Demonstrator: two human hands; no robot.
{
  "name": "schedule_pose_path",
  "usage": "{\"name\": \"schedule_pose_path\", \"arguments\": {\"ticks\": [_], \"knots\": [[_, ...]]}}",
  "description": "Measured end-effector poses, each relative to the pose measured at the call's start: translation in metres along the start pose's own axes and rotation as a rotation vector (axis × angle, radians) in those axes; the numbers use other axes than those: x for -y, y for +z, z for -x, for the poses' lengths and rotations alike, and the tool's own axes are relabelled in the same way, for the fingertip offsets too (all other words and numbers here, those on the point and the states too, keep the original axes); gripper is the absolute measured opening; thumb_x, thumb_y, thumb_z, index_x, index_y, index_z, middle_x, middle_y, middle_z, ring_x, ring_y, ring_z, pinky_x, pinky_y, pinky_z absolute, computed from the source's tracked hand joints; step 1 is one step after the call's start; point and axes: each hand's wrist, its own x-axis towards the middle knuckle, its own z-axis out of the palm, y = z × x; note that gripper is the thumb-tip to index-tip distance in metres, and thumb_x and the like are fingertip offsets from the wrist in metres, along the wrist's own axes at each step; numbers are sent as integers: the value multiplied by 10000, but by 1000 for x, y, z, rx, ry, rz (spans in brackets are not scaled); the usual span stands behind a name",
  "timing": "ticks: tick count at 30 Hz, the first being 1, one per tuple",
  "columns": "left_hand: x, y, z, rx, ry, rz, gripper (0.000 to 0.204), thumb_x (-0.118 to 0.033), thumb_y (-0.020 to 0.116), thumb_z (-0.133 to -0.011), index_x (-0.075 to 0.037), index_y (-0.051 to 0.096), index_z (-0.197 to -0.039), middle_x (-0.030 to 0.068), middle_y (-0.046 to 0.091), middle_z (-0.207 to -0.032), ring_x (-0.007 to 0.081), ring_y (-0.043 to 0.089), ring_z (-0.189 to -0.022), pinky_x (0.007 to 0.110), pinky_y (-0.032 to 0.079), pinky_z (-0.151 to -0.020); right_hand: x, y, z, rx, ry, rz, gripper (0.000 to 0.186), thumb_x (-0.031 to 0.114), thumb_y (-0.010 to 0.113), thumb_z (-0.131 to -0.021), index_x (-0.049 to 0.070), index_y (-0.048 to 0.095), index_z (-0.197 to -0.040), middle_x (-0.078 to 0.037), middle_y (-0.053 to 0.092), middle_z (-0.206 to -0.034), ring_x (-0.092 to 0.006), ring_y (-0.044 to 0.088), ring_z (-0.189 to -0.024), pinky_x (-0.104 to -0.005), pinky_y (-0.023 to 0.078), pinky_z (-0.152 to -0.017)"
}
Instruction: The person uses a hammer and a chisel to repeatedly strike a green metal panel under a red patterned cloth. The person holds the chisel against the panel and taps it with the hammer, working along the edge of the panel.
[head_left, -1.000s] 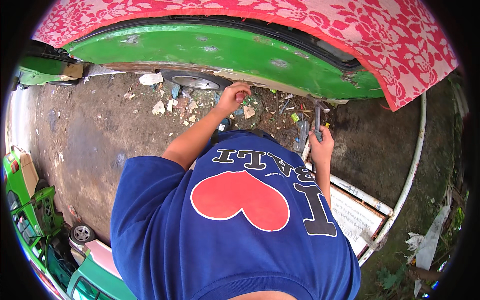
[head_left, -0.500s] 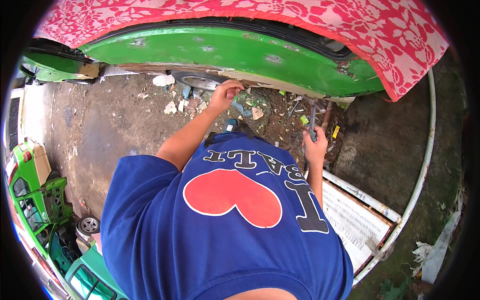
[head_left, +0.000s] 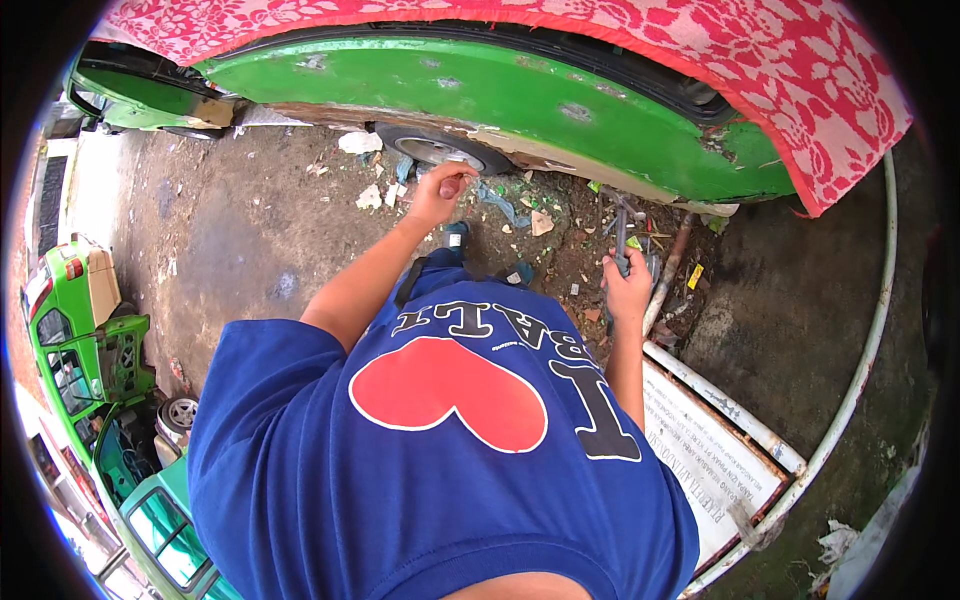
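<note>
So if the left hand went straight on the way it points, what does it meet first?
Most likely the wheel under the green car body, just past the left hand in the picture. Depth is unclear; it might meet the body's lower edge instead.

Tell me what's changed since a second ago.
The left hand and right hand have moved left along the green car, the left from the right edge of the wheel toward its middle. Unchanged: the left's grip on a reddish object, the right's on a long grey tool.
</note>
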Motion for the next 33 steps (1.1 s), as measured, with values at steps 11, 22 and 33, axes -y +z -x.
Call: {"name": "schedule_pose_path", "arguments": {"ticks": [11, 22, 33], "knots": [[58, -85, -27, 16, 63, 46, 166, 36, 655, -884, -27, 685, -1034, 99, 688, -1022, 178, 639, -937, 292, 488, -852, 36, 86, 16, -128, -75, -80, 133, 6, 646, -875, 1, 582, -993, -24, 569, -718, -85, 531, -530, -249, 442, -482], [132, -268, -40, 40, 4, 96, 143, 36, 649, -889, -31, 693, -1007, -2, 641, -837, 74, 522, -761, 239, 458, -756, 73, 288, 29, -213, -83, -130, 116, -25, 602, -869, 7, 565, -975, -17, 551, -671, -96, 534, -517, -250, 437, -479], [163, -341, -21, -155, -58, 266, 120, 21, 664, -877, -18, 693, -987, 49, 689, -934, 114, 615, -859, 261, 487, -805, 118, 377, 49, -8, -85, -29, 151, 2, 631, -868, 6, 606, -1016, 2, 578, -722, -61, 527, -542, -231, 427, -500]]}}
